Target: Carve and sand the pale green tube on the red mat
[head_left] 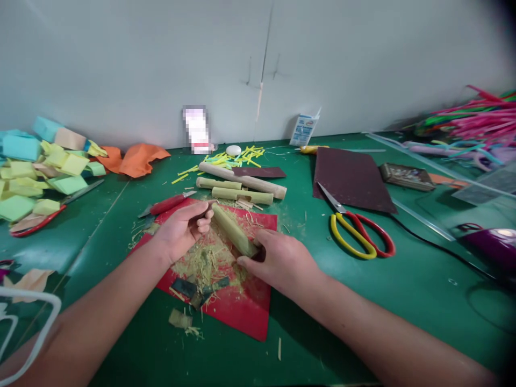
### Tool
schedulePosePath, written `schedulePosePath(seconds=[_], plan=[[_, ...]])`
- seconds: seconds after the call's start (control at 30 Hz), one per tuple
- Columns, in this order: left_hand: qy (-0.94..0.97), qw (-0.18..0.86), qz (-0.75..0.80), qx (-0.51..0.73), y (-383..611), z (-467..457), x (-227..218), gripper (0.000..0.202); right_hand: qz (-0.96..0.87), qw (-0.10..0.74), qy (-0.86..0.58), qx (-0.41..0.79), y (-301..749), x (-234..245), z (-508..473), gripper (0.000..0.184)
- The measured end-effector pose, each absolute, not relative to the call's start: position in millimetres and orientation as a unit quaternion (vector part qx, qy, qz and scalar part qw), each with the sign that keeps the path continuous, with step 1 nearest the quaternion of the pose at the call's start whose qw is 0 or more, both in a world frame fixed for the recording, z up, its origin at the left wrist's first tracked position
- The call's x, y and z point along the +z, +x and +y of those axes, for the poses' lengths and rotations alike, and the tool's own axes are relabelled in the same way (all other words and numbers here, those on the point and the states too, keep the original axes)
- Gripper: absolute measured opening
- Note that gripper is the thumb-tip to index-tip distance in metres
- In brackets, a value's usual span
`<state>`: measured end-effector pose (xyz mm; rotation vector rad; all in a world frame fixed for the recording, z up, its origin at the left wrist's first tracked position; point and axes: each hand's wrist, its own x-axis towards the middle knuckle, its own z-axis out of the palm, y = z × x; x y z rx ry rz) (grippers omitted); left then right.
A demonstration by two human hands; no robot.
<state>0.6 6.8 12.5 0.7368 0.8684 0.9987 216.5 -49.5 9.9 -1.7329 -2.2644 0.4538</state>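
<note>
A pale green bamboo piece (233, 230) slants over a red sheet (253, 322) strewn with shavings and dust. My right hand (282, 258) is closed around its near end. At the far end, my left hand (187, 228) has its fingers curled in a pinch; a small dark edge shows between them, too hidden to name. Shavings (207, 258) pile up under the bamboo, with dark worn scraps (185, 287) in front. Behind the hands lie a long bamboo tube (262, 185), a notched bamboo piece (242, 195) and a red-handled knife (167, 204).
Scissors (355, 228) with yellow and red handles lie at right, beside a dark brown sheet (350, 180) and a small tin (407, 176). A phone (196, 129) leans on the wall. Folded paper pieces (48, 166) crowd the left, pipe cleaners (479, 118) the far right.
</note>
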Motion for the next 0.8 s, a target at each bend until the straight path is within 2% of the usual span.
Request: schedulePosePath(seconds=[0.07,0.17,0.8], plan=[[0.279,0.771,0.358,0.446,-0.9,6.5,17.0,0.010,-0.777,0.128,-0.596,0.156,216.5,9.8,-49.4,0.030],[0.262,0.783,0.349,0.444,0.5,3.4,20.0,0.008,-0.777,0.131,-0.595,0.162,216.2,10.7,-49.7,0.029],[0.397,0.648,0.448,0.471,13.0,-7.1,13.6,0.030,-0.776,0.140,-0.592,0.170,216.0,13.0,-49.2,0.028]])
